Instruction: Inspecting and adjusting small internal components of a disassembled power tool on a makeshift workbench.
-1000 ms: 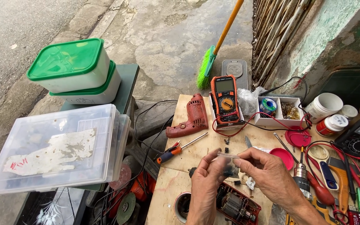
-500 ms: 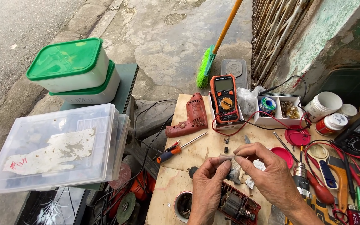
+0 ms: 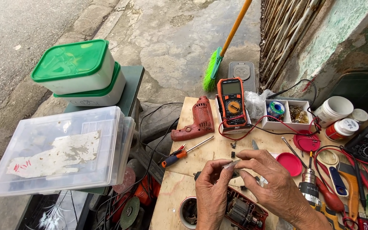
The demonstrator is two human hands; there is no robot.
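Both hands meet over a wooden workbench. My left hand and my right hand pinch a small clear plastic piece between their fingertips. Just below them lies an opened red power-tool housing with its motor windings showing, and a round motor part beside it. An orange multimeter with red leads stands at the bench's far side. A red drill body and an orange-handled screwdriver lie to the left of the hands.
Clear plastic boxes and two green-lidded tubs stack at the left. A green broom leans at the back. A white tray, jars, red lids, a drill chuck and hand tools crowd the right side.
My hands rose a little from the open housing and drew together, both now pinching the small clear piece. Nothing else on the bench moved.
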